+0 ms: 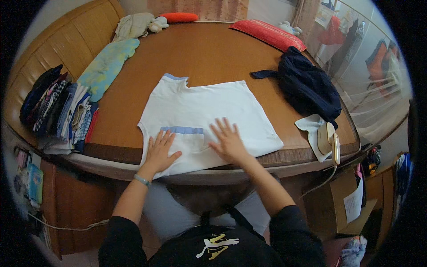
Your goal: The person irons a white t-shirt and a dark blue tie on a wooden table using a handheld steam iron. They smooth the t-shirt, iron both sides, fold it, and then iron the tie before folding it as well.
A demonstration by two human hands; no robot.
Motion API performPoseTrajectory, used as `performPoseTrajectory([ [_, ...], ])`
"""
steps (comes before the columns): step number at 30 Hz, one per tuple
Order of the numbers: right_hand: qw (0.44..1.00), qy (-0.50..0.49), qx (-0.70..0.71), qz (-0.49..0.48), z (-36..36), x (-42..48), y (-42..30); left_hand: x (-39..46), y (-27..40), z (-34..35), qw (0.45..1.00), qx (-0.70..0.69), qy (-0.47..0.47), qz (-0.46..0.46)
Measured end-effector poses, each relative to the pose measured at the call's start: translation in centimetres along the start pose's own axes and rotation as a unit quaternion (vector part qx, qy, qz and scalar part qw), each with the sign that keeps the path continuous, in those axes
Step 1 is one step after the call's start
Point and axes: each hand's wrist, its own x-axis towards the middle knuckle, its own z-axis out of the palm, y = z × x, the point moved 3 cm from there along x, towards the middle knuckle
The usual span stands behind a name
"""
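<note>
A white sleeveless top (200, 103) lies spread on the bed mat, its blue-edged neckline toward the far left. A chest pocket (186, 139) with a blue band sits near its front side. My left hand (160, 152) rests on the fabric with fingers spread, partly over the pocket's left end. Just right of the pocket, my right hand (228, 142) is spread over the cloth, palm down; whether it presses or hovers is hard to tell. Neither hand grips anything. Part of the top hangs over the bed's front edge.
A small garment iron (328, 142) stands on a pale cloth (310, 123) at right, its cord dropping over the edge. Behind it lies a dark navy garment (307, 83). Folded clothes (63, 113) line the left side by the wooden headboard (66, 43). A red pillow (267, 33) lies farther back.
</note>
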Motion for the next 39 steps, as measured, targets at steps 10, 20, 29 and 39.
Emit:
performPoseTrajectory([
  [10, 0.971, -0.127, -0.095, 0.176, -2.1, -7.0, 9.7, 0.1, -0.5, -0.3, 0.999, 0.005, -0.002, 0.038],
  [20, 0.987, 0.007, 0.032, 0.155, -4.4, -0.3, 13.7, 7.0, -7.3, -3.4, 0.972, -0.132, 0.195, -0.003],
  [29, 0.992, 0.045, 0.019, 0.114, -0.4, 14.1, 22.6, 24.1, -15.0, -5.5, 0.925, -0.285, 0.107, -0.226],
  [39, 0.965, -0.148, 0.125, 0.178, 0.5, 18.9, 23.7, 30.3, -16.5, -3.7, 0.868, -0.454, 0.048, -0.197],
])
